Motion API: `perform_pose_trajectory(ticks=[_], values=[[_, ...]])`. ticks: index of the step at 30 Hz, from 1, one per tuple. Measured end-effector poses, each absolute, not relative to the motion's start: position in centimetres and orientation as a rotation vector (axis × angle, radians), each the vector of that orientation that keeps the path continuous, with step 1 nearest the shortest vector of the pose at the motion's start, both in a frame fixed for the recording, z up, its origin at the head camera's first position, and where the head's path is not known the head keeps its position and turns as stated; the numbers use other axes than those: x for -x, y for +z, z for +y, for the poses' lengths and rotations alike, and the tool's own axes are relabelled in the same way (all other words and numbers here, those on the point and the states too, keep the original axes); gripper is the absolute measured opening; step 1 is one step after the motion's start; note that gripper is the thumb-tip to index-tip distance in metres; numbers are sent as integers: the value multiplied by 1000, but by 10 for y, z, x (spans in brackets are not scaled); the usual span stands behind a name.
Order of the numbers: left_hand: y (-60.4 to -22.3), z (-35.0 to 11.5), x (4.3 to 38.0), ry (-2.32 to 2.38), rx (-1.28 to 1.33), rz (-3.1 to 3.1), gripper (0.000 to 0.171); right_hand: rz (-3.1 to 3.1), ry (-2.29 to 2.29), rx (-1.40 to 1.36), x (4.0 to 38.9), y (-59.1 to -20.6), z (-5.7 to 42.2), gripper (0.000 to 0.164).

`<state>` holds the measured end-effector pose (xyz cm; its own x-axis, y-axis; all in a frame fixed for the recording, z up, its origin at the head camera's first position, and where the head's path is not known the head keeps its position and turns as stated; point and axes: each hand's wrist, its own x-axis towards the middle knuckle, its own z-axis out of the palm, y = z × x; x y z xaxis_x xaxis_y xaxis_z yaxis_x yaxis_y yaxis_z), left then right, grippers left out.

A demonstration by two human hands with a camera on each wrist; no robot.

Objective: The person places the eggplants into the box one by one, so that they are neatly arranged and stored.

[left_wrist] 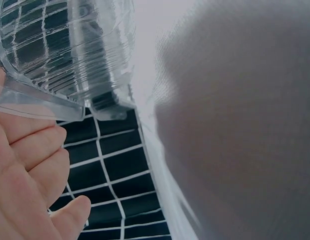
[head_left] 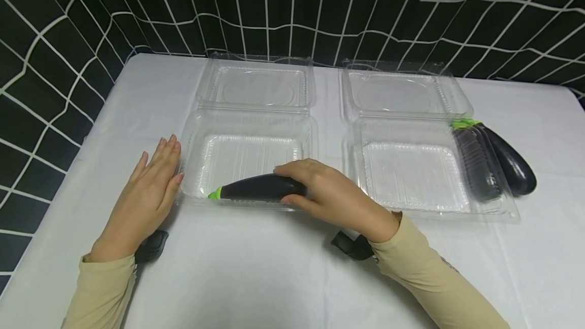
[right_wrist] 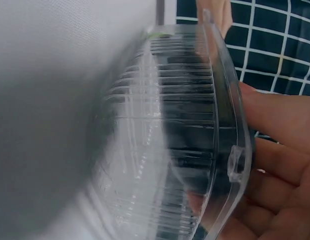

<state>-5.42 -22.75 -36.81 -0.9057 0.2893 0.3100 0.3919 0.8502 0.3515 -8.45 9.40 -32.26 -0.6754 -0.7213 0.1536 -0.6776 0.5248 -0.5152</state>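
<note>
I see the right hand [head_left: 335,194] reaching in on a slant, palm down, with the thumb on the near side and bent fingers on the far side. They pinch the fat end of an eggplant [head_left: 256,188]. It lies inside a clear box [head_left: 237,159], along the near wall, green tip to the left. The left hand [head_left: 148,197] is by that box's left edge, fingers straight and mostly together, thumb a bit apart. Another eggplant [head_left: 512,166] lies beside the other box [head_left: 411,176].
</note>
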Motion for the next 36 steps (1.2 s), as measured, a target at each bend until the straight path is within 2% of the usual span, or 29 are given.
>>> perform_pose_trajectory(ticks=[36], values=[[-366,-226,54,-608,516,-2783,53,2673,-863,1185,84,-320,101,45]])
